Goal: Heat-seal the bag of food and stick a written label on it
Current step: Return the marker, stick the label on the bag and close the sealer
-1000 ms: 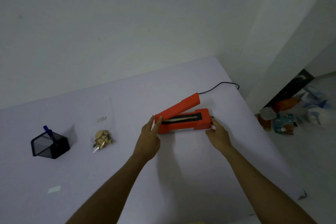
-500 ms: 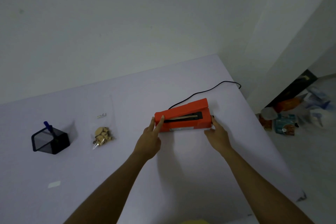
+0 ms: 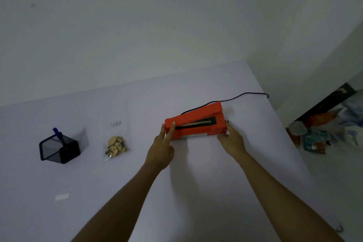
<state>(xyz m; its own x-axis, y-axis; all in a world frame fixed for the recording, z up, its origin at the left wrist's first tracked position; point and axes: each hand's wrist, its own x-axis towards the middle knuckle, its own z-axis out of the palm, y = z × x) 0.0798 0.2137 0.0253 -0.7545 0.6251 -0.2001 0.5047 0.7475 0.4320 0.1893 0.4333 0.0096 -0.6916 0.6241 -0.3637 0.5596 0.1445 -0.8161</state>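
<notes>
Both arms reach in from the near edge of the table [image 3: 196,192], forearms stretched out and angled toward each other, meeting at the orange heat sealer [image 3: 194,124] that sits toward the far right corner.

The left hand [image 3: 160,152] is at the sealer's left end with its fingers straight, pointing up and away; two fingertips [image 3: 172,124] lie flat against the end of the lid, no curl round it. So it's just touching or pressing, not gripping.

The right hand [image 3: 231,139] is at the opposite end, low by the front right corner of the base. Its fingers look bent in around that corner, thumb side toward the front, but it's dim and I honestly can't tell if it's a real hold or just resting against it.

The sealer's lid is tilted only slightly up, with the black strip and a tan sealing band showing in the gap. Its black power cord [image 3: 245,95] runs off the right edge.

The clear bag of food [image 3: 115,141], with biscuit-looking pieces bunched at its bottom, lies flat well to the left of the sealer, untouched. Further left stands a black mesh pen holder [image 3: 59,148] with a blue pen [image 3: 58,133] in it. A small white label [image 3: 62,196] lies nearer the near left area.
</notes>
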